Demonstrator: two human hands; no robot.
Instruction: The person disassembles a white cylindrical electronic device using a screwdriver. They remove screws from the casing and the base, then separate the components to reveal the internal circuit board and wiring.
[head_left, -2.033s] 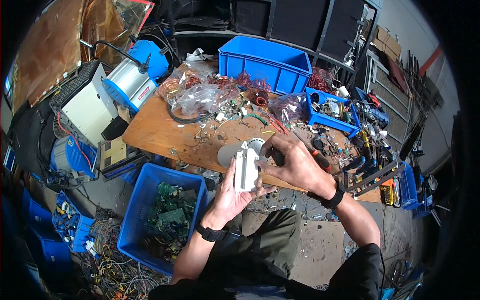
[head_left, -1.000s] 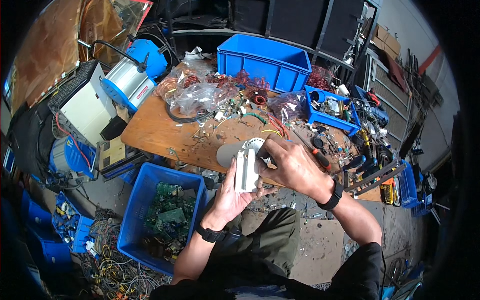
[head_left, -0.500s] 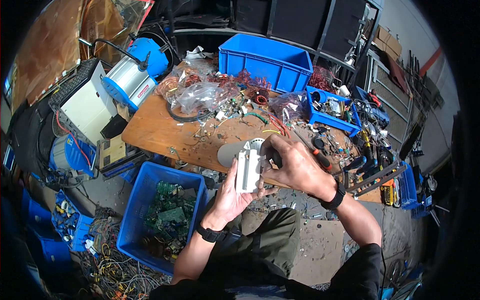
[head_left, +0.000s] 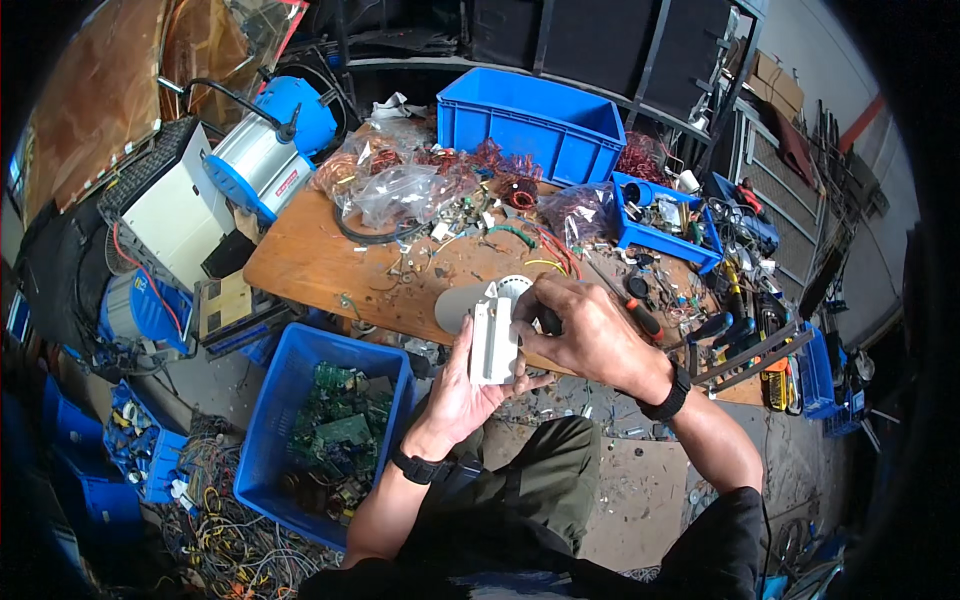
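Observation:
My left hand (head_left: 462, 392) is wrapped round a white rectangular plastic piece (head_left: 494, 342) with a lengthwise groove. It is held upright in front of the table's near edge. Curled in close at the piece's right side is my right hand (head_left: 592, 335), its fingertips bent together by the upper edge. Something dark shows between those fingers, but I cannot make out what it is. Just behind the piece, a pale cylinder (head_left: 455, 308) with a slotted white end lies on the wooden table (head_left: 330, 265).
Scraps, copper coils and a plastic bag (head_left: 400, 195) litter the table, with a large blue crate (head_left: 535, 135) behind. A screwdriver (head_left: 643, 318) lies right of my hand. At lower left stands a blue bin (head_left: 262, 440) of circuit boards, beside tangled cables (head_left: 240, 550).
The white piece has shifted very slightly left. My right hand's fingers have moved a little down along its right side; the left hand keeps its hold.

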